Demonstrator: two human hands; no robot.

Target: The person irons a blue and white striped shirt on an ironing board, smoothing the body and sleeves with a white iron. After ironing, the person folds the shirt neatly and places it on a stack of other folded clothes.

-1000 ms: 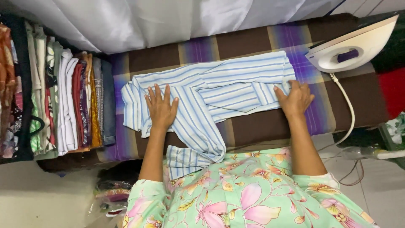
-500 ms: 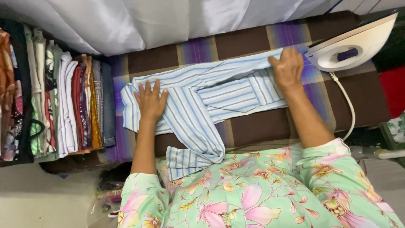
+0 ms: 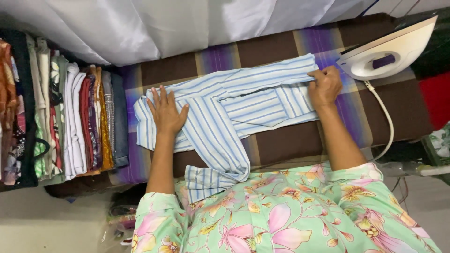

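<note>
Your left hand (image 3: 166, 112) lies open, flat on the blue-and-white striped cotton shirt (image 3: 234, 100); at 3 o'clock, your right hand (image 3: 324, 86) pinches its edge.

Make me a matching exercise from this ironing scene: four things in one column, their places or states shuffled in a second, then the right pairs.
1. left hand
2. right hand
3. iron
4. folded clothes

A. stacked at the left end
B. pinching the shirt's right edge
C. flat on the striped shirt
D. resting at the far right, cord trailing

Pairs: 1-C, 2-B, 3-D, 4-A
</note>
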